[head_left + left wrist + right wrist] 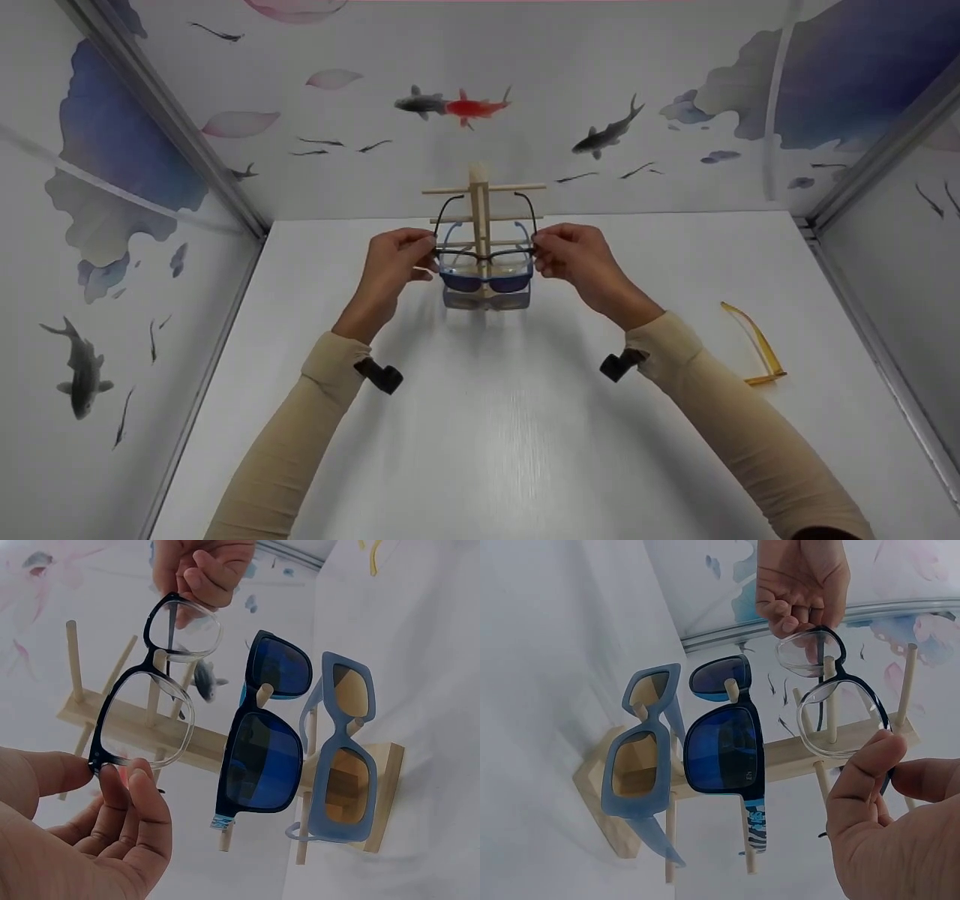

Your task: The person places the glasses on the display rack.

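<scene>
Black along its upper rims and clear below, a pair of full-rimmed eyeglasses with transparent lenses [148, 667] is held between two hands at the front of a pale wooden display stand [480, 199] with an upright post and round pegs. The temples extend away from the person, one on either side of the post. Left hand [397, 255]: thumb and index finger pinch the frame at its left hinge corner; the other fingers bend loosely beneath. Right hand [577, 259]: thumb and index finger pinch the opposite corner, the remaining fingers curled below. The bridge lies close to a short peg; from where I stand, contact between them cannot be told.

Lower on the stand, dark-framed sunglasses with mirrored blue lenses [244, 706] sit with the bridge over a peg. Lowest, near the base, are grey-blue rectangular sunglasses with amber lenses [341, 729], likewise on a peg. The stand is set toward the far edge of a white tabletop [480, 420], before a white wall panel printed with fish and petals [360, 172]. Slender yellow-framed glasses [763, 345] lie on the tabletop just beyond the right forearm. Both arms wear beige sleeves [285, 435], with a small black camera [386, 376] at each wrist.
</scene>
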### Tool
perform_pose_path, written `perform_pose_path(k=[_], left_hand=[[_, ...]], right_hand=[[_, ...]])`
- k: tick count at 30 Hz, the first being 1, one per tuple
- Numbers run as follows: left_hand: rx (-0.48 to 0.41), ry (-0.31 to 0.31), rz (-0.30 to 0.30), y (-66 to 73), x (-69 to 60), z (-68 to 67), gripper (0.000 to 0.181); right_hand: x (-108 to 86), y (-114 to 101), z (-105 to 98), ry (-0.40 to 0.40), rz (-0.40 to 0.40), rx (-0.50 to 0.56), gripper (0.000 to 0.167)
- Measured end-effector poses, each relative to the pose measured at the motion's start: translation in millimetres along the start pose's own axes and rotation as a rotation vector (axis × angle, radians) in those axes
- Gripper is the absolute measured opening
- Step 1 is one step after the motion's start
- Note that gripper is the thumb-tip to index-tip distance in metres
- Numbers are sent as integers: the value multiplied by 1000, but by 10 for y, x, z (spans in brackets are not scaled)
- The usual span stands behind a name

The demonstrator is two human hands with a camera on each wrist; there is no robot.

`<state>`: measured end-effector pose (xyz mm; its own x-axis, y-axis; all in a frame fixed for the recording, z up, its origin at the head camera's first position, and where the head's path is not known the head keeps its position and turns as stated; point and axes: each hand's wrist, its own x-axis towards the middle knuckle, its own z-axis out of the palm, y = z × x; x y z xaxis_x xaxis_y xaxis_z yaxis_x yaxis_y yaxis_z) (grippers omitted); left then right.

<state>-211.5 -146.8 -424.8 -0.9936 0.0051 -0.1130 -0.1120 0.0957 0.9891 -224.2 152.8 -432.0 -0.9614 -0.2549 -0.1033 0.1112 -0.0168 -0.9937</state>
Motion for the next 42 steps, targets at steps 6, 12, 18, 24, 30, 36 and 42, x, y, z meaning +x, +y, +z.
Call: perform_pose_path(k=[6, 12, 18, 24, 30, 36, 42], left_hand=[[7, 9, -14, -8, 22, -5, 26], [2, 4, -5, -5, 25, -22, 26], [-10, -5, 11, -27, 33, -19, 25], [-5, -1, 12, -51, 28, -7, 25], [-4, 1, 10, -62, 26, -10, 24], [-3, 7, -5, -54, 25, -17, 25], [0, -3, 4, -61, 32, -25, 28]], right_hand=[[21, 26, 5, -6, 3, -5, 37], [34, 41, 7, -9, -7, -4, 37], [42, 46, 1, -18, -20, 12, 34], [50, 52, 2, -21, -19, 19, 34], [61, 59, 5, -26, -17, 31, 36], [85, 82, 5, -26, -15, 30, 33], [80, 68, 8, -26, -14, 28, 30]])
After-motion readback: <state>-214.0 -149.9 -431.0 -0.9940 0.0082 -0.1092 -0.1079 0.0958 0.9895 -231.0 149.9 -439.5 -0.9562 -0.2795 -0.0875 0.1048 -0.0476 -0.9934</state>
